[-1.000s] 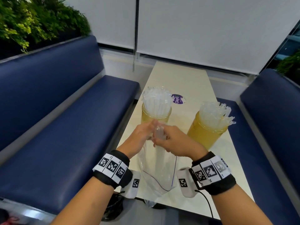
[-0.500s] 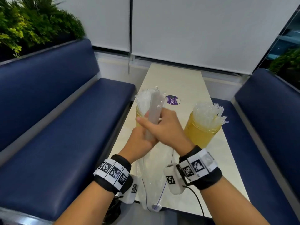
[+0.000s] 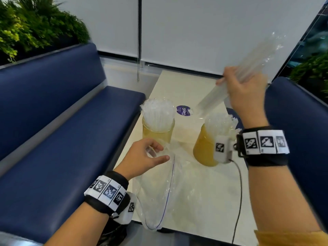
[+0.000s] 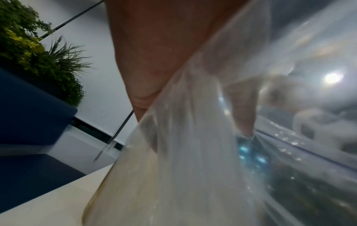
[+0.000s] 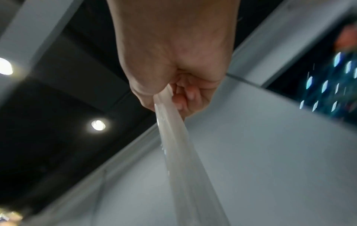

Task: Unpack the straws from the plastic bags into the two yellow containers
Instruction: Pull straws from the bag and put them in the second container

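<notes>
Fingers (image 3: 229,75) of the right hand (image 3: 245,94) wrap a bundle of straws (image 3: 213,96) in the head view, raised above the right yellow container (image 3: 204,148). The bundle's long axis runs on a slant: its lower end points down and left toward that container's mouth, its upper end up and right, with loose clear wrap fluttering there. Both the right container and the left yellow container (image 3: 158,134) stand upright on the pale bench (image 3: 195,201), already crowded with straws standing on end. The left hand (image 3: 142,158) holds the rim of an emptied plastic bag (image 3: 168,189), which lies slack on the bench before the containers, its thumb and fingers loosely curled around the film.

From the left wrist, crumpled clear film (image 4: 193,152) fills most of the picture, one finger dimly visible through it; blur hides the grip itself.

From the right wrist, curled fingers (image 5: 185,94) clamp the pale bundle (image 5: 179,152), which stretches away from the palm.

The straws look very light, smooth and slippery, stiff together but easily crushed or scattered. A firm hold around the middle of the bundle seems best, with the lower ends kept level so they enter the container together.
</notes>
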`<state>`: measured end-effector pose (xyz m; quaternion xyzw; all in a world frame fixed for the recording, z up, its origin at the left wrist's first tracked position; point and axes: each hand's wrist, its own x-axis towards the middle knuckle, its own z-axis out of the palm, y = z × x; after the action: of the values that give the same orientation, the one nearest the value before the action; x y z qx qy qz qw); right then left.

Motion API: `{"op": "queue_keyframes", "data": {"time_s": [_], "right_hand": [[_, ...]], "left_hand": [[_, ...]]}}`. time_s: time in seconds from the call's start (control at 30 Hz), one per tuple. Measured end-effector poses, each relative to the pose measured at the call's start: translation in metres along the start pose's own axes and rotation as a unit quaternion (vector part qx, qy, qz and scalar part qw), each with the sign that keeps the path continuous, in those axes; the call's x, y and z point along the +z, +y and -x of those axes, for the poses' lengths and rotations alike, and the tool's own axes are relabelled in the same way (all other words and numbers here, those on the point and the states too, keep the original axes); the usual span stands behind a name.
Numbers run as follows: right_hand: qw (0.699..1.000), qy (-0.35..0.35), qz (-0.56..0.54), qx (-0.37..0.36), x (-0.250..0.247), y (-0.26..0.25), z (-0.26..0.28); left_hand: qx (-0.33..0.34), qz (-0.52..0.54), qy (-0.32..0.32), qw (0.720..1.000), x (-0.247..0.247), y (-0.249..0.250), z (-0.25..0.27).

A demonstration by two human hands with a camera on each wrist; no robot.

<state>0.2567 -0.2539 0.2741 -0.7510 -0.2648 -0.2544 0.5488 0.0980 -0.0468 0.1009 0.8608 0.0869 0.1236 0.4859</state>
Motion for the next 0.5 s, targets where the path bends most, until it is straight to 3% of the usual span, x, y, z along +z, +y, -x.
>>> {"op": "queue_keyframes", "data": {"time_s": [0.17,0.4,0.5], "right_hand": [[0.976,0.017,0.217,0.009,-0.031,0.078,-0.032],[0.949,-0.105,0.275,0.113,-0.009,0.154,-0.010],[0.936,-0.127,0.287,0.160,0.001,0.184,0.011]], "left_hand": [[0.003,0.008,-0.006,1.000,-0.002,0.001,0.002],[0.003,-0.004,-0.007,1.000,-0.001,0.002,-0.001],[0.004,-0.001,-0.004,1.000,0.000,0.002,-0.002]]}}
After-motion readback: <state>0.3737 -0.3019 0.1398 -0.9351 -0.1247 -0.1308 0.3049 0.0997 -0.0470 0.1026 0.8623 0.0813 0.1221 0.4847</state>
